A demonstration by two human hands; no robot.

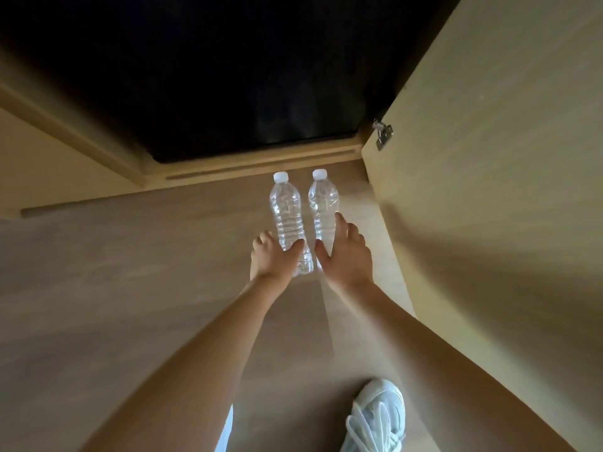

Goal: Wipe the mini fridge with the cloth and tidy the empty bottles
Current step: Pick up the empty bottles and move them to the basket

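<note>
Two clear plastic bottles with white caps stand upright side by side on the wooden floor, just in front of the dark mini fridge [228,76] set in a cabinet. My left hand [275,256] wraps the lower part of the left bottle [286,210]. My right hand [346,256] is around the lower part of the right bottle [323,203], thumb on its left, fingers on its right. No cloth is in view.
An open wooden cabinet door [489,158] with a metal hinge [383,133] stands close on the right. A wooden cabinet frame [81,141] runs along the left. My white sneaker [375,419] rests on the floor [130,305] at the bottom.
</note>
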